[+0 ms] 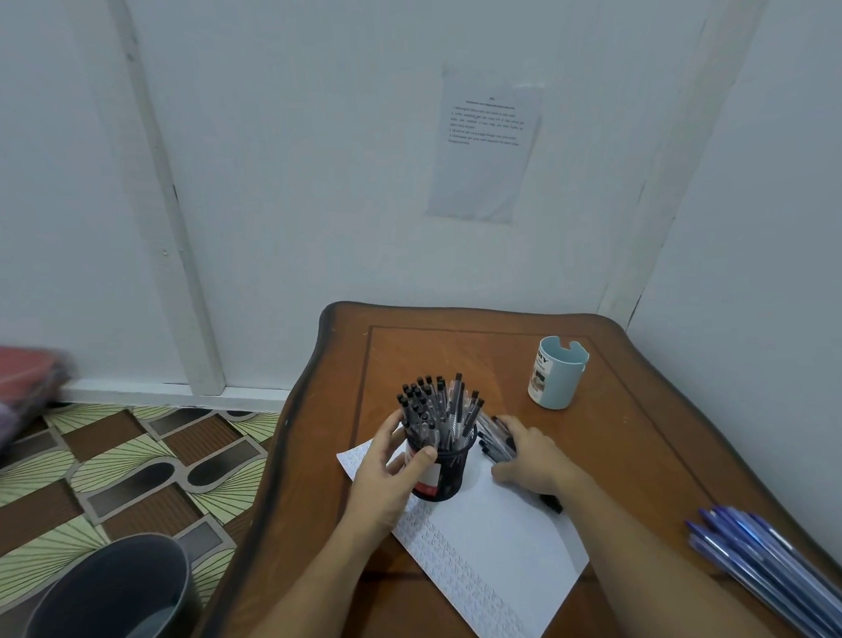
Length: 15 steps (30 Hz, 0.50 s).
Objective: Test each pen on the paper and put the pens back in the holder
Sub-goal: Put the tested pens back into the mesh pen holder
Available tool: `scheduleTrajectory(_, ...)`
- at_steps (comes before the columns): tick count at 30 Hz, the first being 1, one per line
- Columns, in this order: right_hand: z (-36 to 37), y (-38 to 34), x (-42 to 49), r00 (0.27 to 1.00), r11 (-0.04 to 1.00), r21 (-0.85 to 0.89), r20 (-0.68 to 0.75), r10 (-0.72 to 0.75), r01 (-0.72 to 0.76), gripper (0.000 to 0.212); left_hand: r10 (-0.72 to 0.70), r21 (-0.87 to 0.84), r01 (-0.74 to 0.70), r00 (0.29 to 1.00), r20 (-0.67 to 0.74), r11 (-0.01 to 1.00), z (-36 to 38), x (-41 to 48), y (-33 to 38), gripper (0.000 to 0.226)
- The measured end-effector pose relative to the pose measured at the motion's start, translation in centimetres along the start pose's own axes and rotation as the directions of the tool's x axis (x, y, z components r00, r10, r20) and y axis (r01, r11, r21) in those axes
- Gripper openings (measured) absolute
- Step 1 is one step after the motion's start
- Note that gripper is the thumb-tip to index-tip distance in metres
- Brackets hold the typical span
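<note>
Brown wooden table (653,454): darker rim, thin dark inlay line framing the top.
Black mesh cylindrical pen holder (455,470), red-and-white label; clear-barrelled pens with black caps (436,404) inside.
Loose black-capped pens (497,440) just right of it.
White paper sheet (503,530): rows of small grey marks along its left edge.
Pale blue plastic cup (557,373), far right, white label.
Blue translucent pens (771,569), near right.
Floor covering (128,472): pale green fan rays, brown and dark grey rounded blocks.
Dark grey round bin (85,593), near left.
Blurred cloth (16,390), far left: red and purple, possibly checked.
</note>
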State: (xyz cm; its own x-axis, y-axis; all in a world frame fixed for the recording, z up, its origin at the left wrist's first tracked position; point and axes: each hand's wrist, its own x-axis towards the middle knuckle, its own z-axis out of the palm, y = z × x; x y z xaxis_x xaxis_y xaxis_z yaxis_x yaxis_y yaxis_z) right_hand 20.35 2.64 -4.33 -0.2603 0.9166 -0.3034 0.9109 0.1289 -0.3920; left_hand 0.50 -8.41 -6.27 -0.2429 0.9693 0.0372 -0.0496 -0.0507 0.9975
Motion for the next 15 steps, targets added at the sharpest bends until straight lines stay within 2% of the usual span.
scheduleTrajectory(4, -0.1, 0.0, 0.1, 0.999, 0.998, -0.045, -0.017, -0.034, 0.033, 0.071, -0.009, 0.014, 0.009, 1.000, 0.002, 1.000, 0.1, -0.2, 0.2, 0.055)
scheduleTrajectory(8, -0.2, 0.2, 0.0, 0.999, 0.996, -0.082, -0.038, -0.028, 0.025, 0.043, -0.016, 0.025, 0.016, 1.000, -0.004, 1.000, 0.1, -0.2, 0.4, 0.056)
scheduleTrajectory(10, -0.4, 0.3, -0.1, 0.999, 0.998, -0.058, -0.044, -0.004, 0.001, 0.033, -0.020, 0.013, 0.020, 1.000, -0.001, 1.000, 0.1, -0.2, 0.3, 0.059)
scheduleTrajectory(13, -0.8, 0.6, -0.1, 0.999, 1.000, 0.012, -0.025, 0.025, -0.024, 0.030, -0.012, 0.002, 0.012, 1.000, 0.007, 1.000, 0.1, -0.3, 0.4, 0.059)
scheduleTrajectory(15, -1.3, 0.9, -0.2, 0.999, 0.994, 0.106, -0.017, 0.041, -0.039, 0.025, -0.009, 0.009, 0.009, 1.000, 0.010, 1.000, 0.1, -0.3, 0.4, 0.058)
